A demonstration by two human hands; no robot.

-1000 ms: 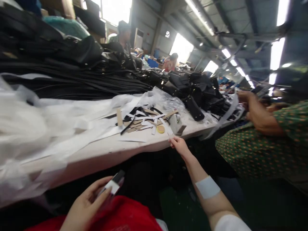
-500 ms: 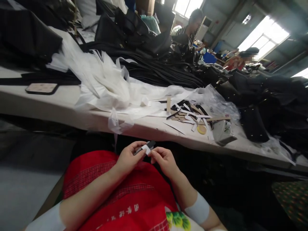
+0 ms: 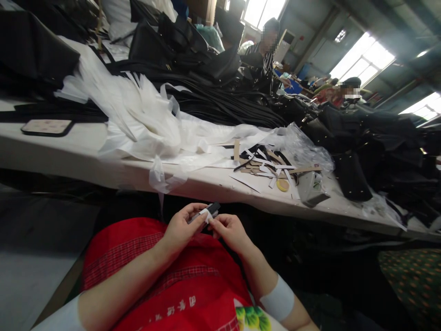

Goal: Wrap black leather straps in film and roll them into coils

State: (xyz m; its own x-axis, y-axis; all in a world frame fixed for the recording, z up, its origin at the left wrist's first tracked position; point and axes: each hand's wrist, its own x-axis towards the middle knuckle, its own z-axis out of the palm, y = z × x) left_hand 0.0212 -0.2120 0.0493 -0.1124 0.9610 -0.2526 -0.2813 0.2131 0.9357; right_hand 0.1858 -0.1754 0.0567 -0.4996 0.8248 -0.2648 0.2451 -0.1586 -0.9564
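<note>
My left hand (image 3: 183, 225) is closed round a small dark grey, bar-shaped bundle (image 3: 214, 208), held above my lap just off the table's front edge. Across the bundle lies a white strip (image 3: 206, 214). The fingertips of my right hand (image 3: 230, 232) pinch the lower end of this strip, close against the left fingers. What the dark bundle is made of is too small to make out. Both hands are in front of a red apron (image 3: 138, 257).
On the white table (image 3: 134, 177) lie white plastic sheeting (image 3: 155, 119), black strips (image 3: 227, 103), paper and brown offcuts (image 3: 265, 163), a yellow roll (image 3: 282, 185) and a phone-like object (image 3: 47, 127). Black pieces (image 3: 351, 174) are heaped right. Other people (image 3: 270, 41) are farther back.
The view has swung slightly to the right. The white strip now lies more closely against the dark bundle, and my right fingers have moved lower beside it.
</note>
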